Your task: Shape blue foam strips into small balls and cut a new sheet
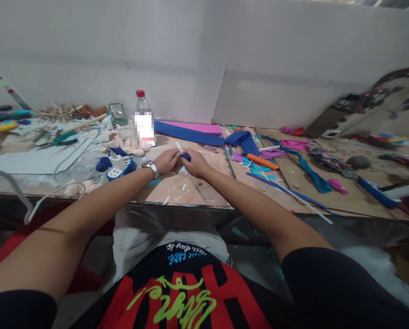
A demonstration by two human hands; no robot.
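Observation:
My left hand [167, 161], below a silver watch, meets my right hand [196, 163] over the middle of the table. Between them is a small dark blue piece [185, 156], which looks like cloth. The fingers of both hands are closed on it. A narrow white strip [178, 146] sticks up at the fingertips. Whether the strip is joined to the blue piece is hidden by my fingers. Just behind my hands lies a long blue band [190, 133] of cloth beside a pink one [199, 128].
A red-capped bottle [142, 103] stands behind my left hand. Near my left wrist are a blue-and-white power socket [120, 169] and small blue bundles [103, 164]. Green-handled pliers [64, 138] lie farther left. An orange-handled tool [262, 161] and cloth scraps [295, 145] lie on the right.

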